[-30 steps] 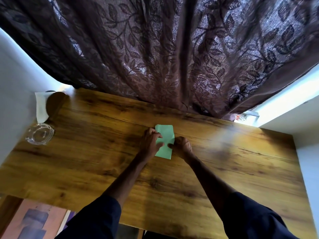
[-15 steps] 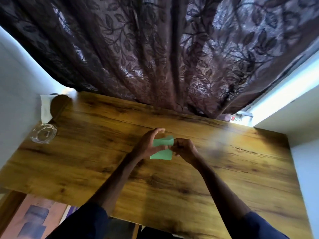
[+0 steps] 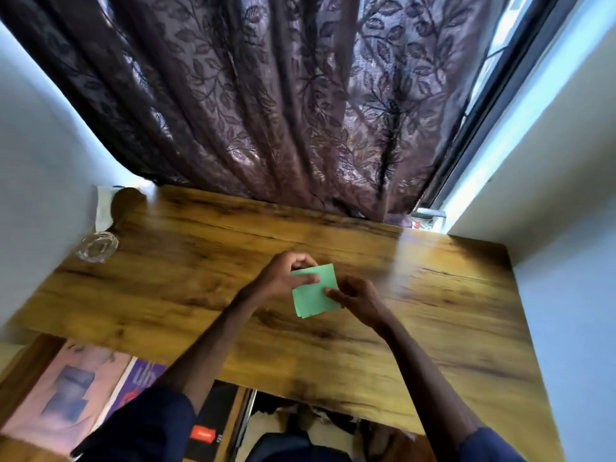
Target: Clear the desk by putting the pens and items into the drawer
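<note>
We hold the green note pad [image 3: 313,295] between both hands over the middle of the bench [image 3: 450,328]. Our left hand [image 3: 280,278] pinches its far left corner, thumb on top, and our right hand [image 3: 358,300] pinches its right edge. A glass dish [image 3: 96,247] sits at the bench's left edge. The drawer [image 3: 20,371] — open below the near left corner — holds a pink book [image 3: 66,388].

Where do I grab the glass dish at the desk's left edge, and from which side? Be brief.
Take the glass dish by its rim, fingers and thumb on opposite sides, coming from above or from the right. It looks low and round, lying flat, and the wall stands close on its left. The left hand and right hand hold the green paper; free one first.
</note>
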`<state>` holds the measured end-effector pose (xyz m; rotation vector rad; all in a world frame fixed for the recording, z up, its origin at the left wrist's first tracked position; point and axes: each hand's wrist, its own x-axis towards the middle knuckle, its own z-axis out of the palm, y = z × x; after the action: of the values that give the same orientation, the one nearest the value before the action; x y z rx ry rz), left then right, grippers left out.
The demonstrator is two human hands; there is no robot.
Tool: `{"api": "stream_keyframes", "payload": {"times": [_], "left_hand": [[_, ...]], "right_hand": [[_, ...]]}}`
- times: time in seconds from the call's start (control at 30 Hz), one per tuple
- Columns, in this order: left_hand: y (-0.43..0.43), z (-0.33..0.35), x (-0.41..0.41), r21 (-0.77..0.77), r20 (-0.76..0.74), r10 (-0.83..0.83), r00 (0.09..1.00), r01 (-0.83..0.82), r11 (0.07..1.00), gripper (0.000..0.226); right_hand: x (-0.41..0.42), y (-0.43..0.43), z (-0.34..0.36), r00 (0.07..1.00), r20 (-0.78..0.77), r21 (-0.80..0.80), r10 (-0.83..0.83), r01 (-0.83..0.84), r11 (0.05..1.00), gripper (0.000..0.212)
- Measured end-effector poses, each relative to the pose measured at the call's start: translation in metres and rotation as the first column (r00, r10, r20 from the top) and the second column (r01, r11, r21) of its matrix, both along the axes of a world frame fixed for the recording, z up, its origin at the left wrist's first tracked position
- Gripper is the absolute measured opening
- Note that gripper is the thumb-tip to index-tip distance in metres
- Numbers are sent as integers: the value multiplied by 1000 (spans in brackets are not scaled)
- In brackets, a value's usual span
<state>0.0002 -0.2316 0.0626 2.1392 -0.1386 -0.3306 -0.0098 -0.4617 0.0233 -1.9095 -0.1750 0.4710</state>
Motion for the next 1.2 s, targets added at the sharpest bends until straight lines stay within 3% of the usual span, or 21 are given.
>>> {"api": "stream_keyframes", "payload": {"times": [0.1, 0.2, 0.33, 0.47, 0.6, 0.73, 0.9, 1.07, 1.2], "left_hand": [[-22, 5, -31, -59, -23, 12, 1000, -13, 998, 20], [-46, 1, -72, -94, -52, 64, 997, -68, 993, 34], [-75, -11, -131, -192, -152, 249, 956, -276, 942, 48], [-88, -15, -194, -298, -317, 364, 876, -457, 838, 34], [-83, -17, -244, -324, -391, 352, 850, -486, 812, 19], [-61, -26, -276, -296, -404, 363, 840, -495, 817, 18], [-21, -41, -310, -184, -316, 373, 872, -442, 878, 17], [50, -66, -376, -105, -252, 356, 900, -391, 914, 14], [134, -84, -454, -115, -350, 385, 854, -447, 887, 6]], "right_hand": [[-37, -15, 3, 998, -70, 68, -7, 11, 998, 25], [-74, -31, 10, 990, -132, 118, -39, 55, 992, 25], [-118, -49, 24, 973, -216, 212, -76, 123, 969, 23], [-161, -55, 26, 951, -299, 255, -80, 161, 953, 22], [-196, -41, 15, 927, -360, 255, -105, 206, 945, 24], [-236, -21, 4, 901, -417, 230, -121, 234, 945, 24], [-284, 16, -4, 873, -482, 202, -70, 189, 961, 20], [-349, 83, -28, 901, -419, 83, -115, 164, 983, 20], [-427, 166, -42, 893, -415, 19, -175, 200, 980, 20]]}}
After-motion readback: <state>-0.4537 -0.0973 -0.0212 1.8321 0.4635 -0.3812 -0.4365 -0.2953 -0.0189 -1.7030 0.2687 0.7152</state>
